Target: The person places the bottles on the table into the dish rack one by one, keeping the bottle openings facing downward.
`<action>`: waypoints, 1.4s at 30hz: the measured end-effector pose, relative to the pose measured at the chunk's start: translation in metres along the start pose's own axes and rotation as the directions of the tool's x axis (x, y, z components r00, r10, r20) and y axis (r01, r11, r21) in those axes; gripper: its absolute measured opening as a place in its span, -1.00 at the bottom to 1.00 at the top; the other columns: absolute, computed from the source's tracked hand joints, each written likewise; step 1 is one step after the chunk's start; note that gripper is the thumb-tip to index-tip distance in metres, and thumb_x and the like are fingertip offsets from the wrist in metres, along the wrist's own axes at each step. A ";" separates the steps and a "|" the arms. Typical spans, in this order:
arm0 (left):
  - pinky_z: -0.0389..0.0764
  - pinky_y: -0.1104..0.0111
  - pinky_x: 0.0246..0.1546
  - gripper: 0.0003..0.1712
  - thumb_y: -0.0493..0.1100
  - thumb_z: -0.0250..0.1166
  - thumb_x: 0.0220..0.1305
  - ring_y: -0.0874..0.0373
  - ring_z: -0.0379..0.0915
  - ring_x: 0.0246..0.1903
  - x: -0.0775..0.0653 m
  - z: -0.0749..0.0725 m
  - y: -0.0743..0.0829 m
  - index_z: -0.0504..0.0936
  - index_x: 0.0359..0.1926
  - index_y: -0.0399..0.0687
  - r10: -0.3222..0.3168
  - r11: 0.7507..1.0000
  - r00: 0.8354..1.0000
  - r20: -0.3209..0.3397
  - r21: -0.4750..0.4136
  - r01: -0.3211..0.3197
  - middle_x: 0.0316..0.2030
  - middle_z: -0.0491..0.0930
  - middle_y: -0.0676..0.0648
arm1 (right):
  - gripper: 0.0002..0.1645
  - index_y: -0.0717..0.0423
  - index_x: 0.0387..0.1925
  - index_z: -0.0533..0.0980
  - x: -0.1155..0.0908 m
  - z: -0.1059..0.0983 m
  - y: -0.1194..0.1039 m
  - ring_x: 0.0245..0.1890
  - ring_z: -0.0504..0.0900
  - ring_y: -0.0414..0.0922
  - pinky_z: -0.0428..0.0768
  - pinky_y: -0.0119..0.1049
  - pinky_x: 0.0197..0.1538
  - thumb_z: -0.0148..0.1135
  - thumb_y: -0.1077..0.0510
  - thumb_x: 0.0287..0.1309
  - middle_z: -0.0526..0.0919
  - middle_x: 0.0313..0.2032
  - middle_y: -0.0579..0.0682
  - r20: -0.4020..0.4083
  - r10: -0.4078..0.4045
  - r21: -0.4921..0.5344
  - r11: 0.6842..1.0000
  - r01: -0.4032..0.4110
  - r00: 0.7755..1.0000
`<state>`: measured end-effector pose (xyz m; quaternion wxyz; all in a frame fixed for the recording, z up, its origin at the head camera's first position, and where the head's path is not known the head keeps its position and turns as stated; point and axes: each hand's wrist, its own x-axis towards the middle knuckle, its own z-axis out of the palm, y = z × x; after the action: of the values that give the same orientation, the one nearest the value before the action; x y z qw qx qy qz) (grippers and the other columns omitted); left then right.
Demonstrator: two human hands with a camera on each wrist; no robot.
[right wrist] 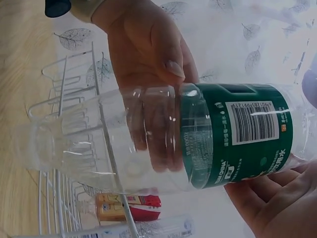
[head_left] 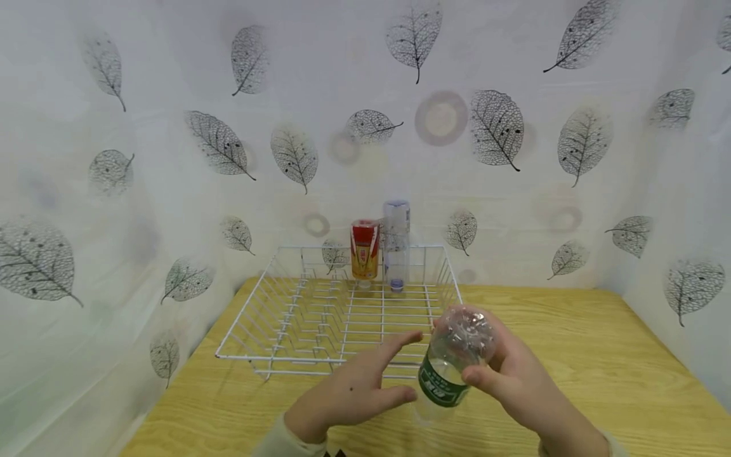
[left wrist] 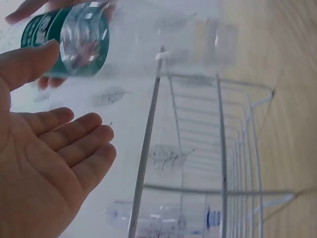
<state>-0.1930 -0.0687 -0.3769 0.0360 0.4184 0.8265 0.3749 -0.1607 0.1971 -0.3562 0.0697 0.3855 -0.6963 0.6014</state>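
Note:
An uncapped-looking clear plastic bottle (head_left: 442,384) with a green label is tilted upside down, its crinkled base up and its neck pointing down. My right hand (head_left: 514,374) grips it near the base, thumb on the near side. Beside the label, my left hand (head_left: 356,387) is spread with thumb and fingers apart, holding nothing. In the left wrist view the left thumb overlaps the green label (left wrist: 81,42). The right wrist view shows a barcode on the label (right wrist: 245,134), with the left hand (right wrist: 148,54) partly behind the clear plastic.
A white wire rack (head_left: 337,362) stands on the wood-grain table (head_left: 571,355), just beyond the hands. At its back, a red and yellow bottle (head_left: 364,251) and a clear bottle with a blue cap (head_left: 396,254) stand neck down. A leaf-patterned curtain (head_left: 365,171) surrounds the table.

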 end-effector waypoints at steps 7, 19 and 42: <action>0.39 -0.05 0.31 -0.13 0.26 0.18 0.43 0.00 0.24 0.39 -0.013 -0.027 -0.018 -0.03 0.60 0.39 -0.162 0.984 0.986 -0.045 0.063 0.165 0.52 0.14 0.06 | -0.36 0.21 0.42 0.25 -0.001 -0.010 -0.001 0.23 0.56 0.00 0.60 -0.21 0.18 0.21 0.18 0.42 0.53 0.26 0.19 -0.012 0.060 0.020 0.998 -0.060 0.998; 0.17 -0.24 0.37 -0.06 0.18 0.20 0.45 -0.29 0.03 0.46 -0.060 -0.091 -0.071 -0.04 0.63 0.03 -0.325 0.912 0.915 -0.238 0.177 0.370 0.54 0.05 -0.25 | -0.37 0.15 0.42 0.29 0.001 -0.019 -0.003 0.18 0.60 0.01 0.64 -0.18 0.12 0.23 0.24 0.40 0.55 0.25 0.18 -0.035 0.098 -0.028 0.995 -0.099 0.995; 0.01 -0.33 0.37 -0.11 0.06 0.02 0.59 -0.47 -0.17 0.46 -0.125 -0.141 -0.138 -0.23 0.60 -0.28 -0.504 0.843 0.795 -0.337 0.006 0.537 0.54 -0.15 -0.43 | -0.38 0.15 0.41 0.29 -0.001 -0.026 -0.003 0.14 0.63 0.01 0.66 -0.16 0.08 0.22 0.23 0.40 0.56 0.23 0.17 -0.040 0.121 -0.028 0.992 -0.122 0.992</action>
<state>-0.2564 -0.2925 -0.3970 -0.0188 0.1091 0.9220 0.3711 -0.1677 0.2204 -0.3473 0.0522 0.3298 -0.7259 0.6013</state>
